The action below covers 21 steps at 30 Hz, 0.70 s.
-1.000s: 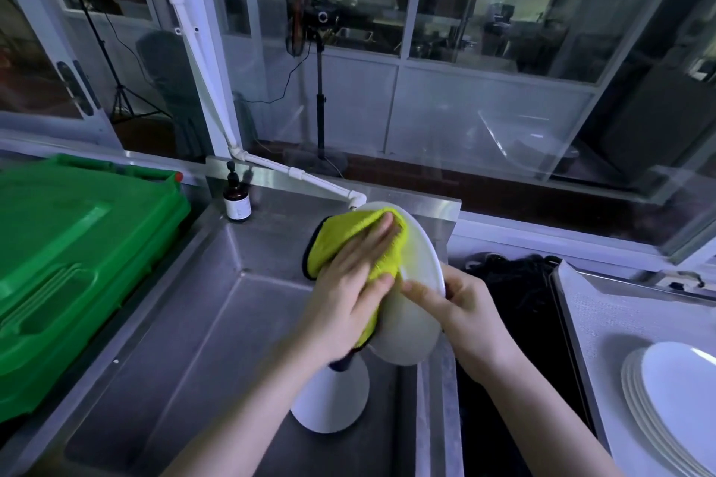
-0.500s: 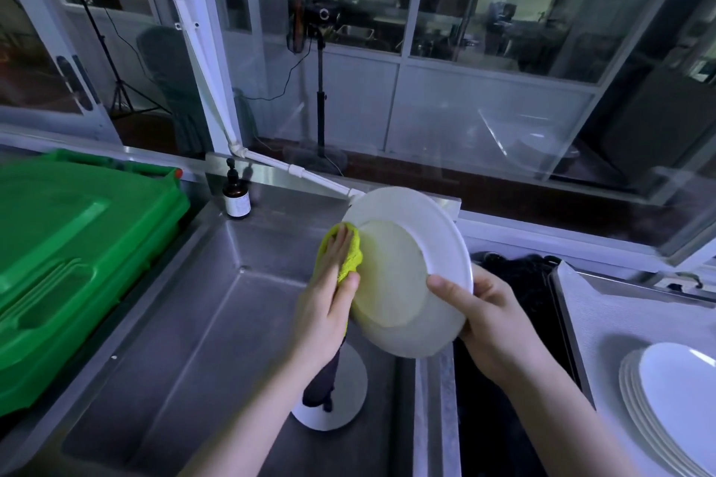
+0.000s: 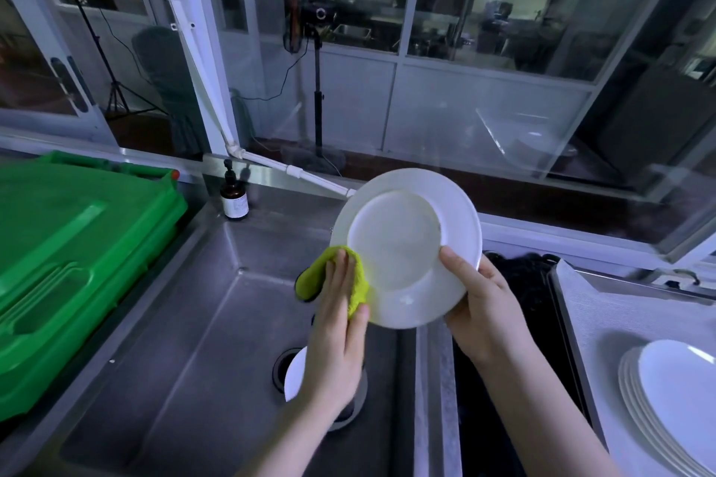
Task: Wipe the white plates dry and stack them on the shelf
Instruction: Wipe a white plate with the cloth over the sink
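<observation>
Steel sink [image 3: 162, 321] below, the left hand [image 3: 337, 329] presses a yellow cloth [image 3: 348, 283] to the white plate [image 3: 407, 244] gripped by the right hand [image 3: 480, 306]. Stacked plates [image 3: 666, 399] wait right (apparently dried); another plate [image 3: 295, 372] remains in the sink.

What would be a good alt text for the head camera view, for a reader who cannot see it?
Over a steel sink, the right hand holds a white plate by its rim while the left hand presses a yellow-green cloth against its lower left edge. A stack of white plates sits at right, a green bin at left.
</observation>
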Available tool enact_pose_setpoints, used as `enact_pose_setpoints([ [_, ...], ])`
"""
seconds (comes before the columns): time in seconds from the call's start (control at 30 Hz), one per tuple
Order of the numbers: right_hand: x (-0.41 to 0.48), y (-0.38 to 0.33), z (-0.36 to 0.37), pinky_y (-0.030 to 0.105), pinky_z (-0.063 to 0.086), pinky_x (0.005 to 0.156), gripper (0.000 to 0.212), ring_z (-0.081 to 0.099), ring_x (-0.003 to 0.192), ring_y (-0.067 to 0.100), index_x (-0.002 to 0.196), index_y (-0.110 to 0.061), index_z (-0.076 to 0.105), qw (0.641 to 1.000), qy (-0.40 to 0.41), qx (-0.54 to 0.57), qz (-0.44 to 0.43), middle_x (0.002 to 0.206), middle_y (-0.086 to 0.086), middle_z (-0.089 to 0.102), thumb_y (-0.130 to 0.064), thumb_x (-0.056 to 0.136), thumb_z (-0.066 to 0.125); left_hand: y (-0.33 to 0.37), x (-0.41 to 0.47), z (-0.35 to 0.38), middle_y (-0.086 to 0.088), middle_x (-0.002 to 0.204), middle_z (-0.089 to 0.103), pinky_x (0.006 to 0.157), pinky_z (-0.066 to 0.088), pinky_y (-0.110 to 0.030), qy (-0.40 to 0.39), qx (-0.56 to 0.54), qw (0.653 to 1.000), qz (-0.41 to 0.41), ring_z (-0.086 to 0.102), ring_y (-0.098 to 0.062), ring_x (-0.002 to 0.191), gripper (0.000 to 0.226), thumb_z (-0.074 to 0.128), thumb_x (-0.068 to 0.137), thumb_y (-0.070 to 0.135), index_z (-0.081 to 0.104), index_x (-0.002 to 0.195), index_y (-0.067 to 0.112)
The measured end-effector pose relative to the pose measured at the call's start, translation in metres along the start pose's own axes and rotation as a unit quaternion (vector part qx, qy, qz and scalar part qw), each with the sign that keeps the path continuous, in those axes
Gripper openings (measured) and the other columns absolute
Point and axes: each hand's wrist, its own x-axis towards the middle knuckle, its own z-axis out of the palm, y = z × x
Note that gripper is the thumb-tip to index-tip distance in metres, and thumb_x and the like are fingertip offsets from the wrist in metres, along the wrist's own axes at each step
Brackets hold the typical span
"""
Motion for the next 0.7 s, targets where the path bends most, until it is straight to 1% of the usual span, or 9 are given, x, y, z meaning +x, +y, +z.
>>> enact_pose_setpoints([
  [0.07, 0.006, 0.007, 0.005, 0.036, 0.061, 0.082, 0.035, 0.071, 0.105, 0.029, 0.118, -0.008, 0.068, 0.998, 0.035, 0.041, 0.009, 0.115, 0.015, 0.073, -0.018, 0.085, 0.067, 0.009, -0.007, 0.012, 0.01, 0.164, 0.01, 0.12, 0.014, -0.03, -0.028, 0.046, 0.997, 0.055, 0.007, -0.016, 0.151, 0.054, 0.032, 0.104, 0.035, 0.017, 0.155, 0.025],
  [0.13, 0.01, 0.013, 0.009, 0.041, 0.06, 0.086, 0.031, 0.069, 0.11, 0.034, 0.122, -0.008, 0.064, 0.996, 0.053, 0.062, 0.024, 0.118, 0.018, 0.071, -0.017, 0.093, 0.063, 0.015, -0.01, 0.02, 0.006, 0.164, 0.011, 0.12, 0.016, -0.04, -0.054, 0.106, 0.988, 0.099, 0.008, -0.02, 0.152, 0.055, 0.029, 0.104, 0.037, 0.016, 0.156, 0.022],
  [0.2, 0.013, 0.014, 0.009, 0.044, 0.059, 0.088, 0.03, 0.067, 0.112, 0.036, 0.125, -0.007, 0.062, 0.995, 0.06, 0.068, 0.037, 0.121, 0.02, 0.07, -0.016, 0.096, 0.059, 0.015, -0.01, 0.02, 0.006, 0.164, 0.013, 0.119, 0.019, -0.043, -0.066, 0.112, 0.985, 0.116, 0.01, -0.02, 0.151, 0.054, 0.03, 0.105, 0.036, 0.019, 0.156, 0.02],
  [0.23, 0.014, 0.012, 0.009, 0.044, 0.06, 0.086, 0.031, 0.068, 0.111, 0.034, 0.125, -0.008, 0.062, 0.995, 0.059, 0.07, 0.037, 0.121, 0.019, 0.07, -0.016, 0.096, 0.059, 0.013, -0.009, 0.018, 0.007, 0.164, 0.014, 0.12, 0.019, -0.043, -0.062, 0.092, 0.988, 0.106, 0.01, -0.018, 0.151, 0.054, 0.034, 0.104, 0.032, 0.021, 0.155, 0.019],
  [0.37, 0.017, -0.001, 0.004, 0.035, 0.06, 0.069, 0.035, 0.073, 0.1, 0.024, 0.126, -0.011, 0.063, 0.995, 0.054, 0.088, 0.013, 0.117, 0.012, 0.073, -0.019, 0.091, 0.062, 0.004, -0.004, 0.003, 0.015, 0.161, 0.013, 0.119, 0.02, -0.035, -0.009, 0.003, 1.0, -0.014, 0.01, -0.006, 0.15, 0.055, 0.04, 0.1, 0.02, 0.02, 0.152, 0.022],
  [0.47, 0.017, 0.0, 0.01, 0.037, 0.061, 0.076, 0.039, 0.07, 0.108, 0.027, 0.129, -0.01, 0.061, 0.996, 0.049, 0.074, 0.011, 0.122, 0.013, 0.07, -0.021, 0.092, 0.062, 0.012, -0.007, 0.005, 0.011, 0.164, 0.01, 0.12, 0.016, -0.034, -0.045, 0.05, 0.996, 0.06, 0.008, -0.015, 0.151, 0.055, 0.039, 0.103, 0.026, 0.018, 0.153, 0.019],
  [0.53, 0.015, 0.007, 0.016, 0.04, 0.06, 0.084, 0.035, 0.068, 0.112, 0.031, 0.129, -0.011, 0.061, 0.995, 0.058, 0.082, 0.02, 0.123, 0.016, 0.07, -0.02, 0.096, 0.059, 0.019, -0.007, 0.01, 0.008, 0.164, 0.009, 0.121, 0.014, -0.041, -0.065, 0.103, 0.988, 0.093, 0.006, -0.021, 0.152, 0.055, 0.032, 0.103, 0.032, 0.019, 0.154, 0.017],
  [0.63, 0.009, 0.018, 0.023, 0.04, 0.061, 0.082, 0.032, 0.07, 0.107, 0.034, 0.128, -0.008, 0.061, 0.992, 0.069, 0.096, 0.052, 0.12, 0.021, 0.07, -0.02, 0.098, 0.058, 0.028, 0.001, 0.015, 0.004, 0.164, 0.015, 0.119, 0.018, -0.05, -0.083, 0.171, 0.974, 0.123, 0.009, -0.022, 0.152, 0.056, 0.036, 0.101, 0.03, 0.025, 0.154, 0.016],
  [0.7, 0.005, 0.026, 0.024, 0.041, 0.061, 0.083, 0.032, 0.07, 0.106, 0.034, 0.125, -0.003, 0.062, 0.991, 0.068, 0.089, 0.073, 0.118, 0.023, 0.07, -0.02, 0.098, 0.059, 0.031, 0.006, 0.014, 0.006, 0.163, 0.016, 0.12, 0.017, -0.046, -0.094, 0.202, 0.965, 0.138, 0.01, -0.019, 0.151, 0.055, 0.037, 0.1, 0.029, 0.029, 0.153, 0.016],
])
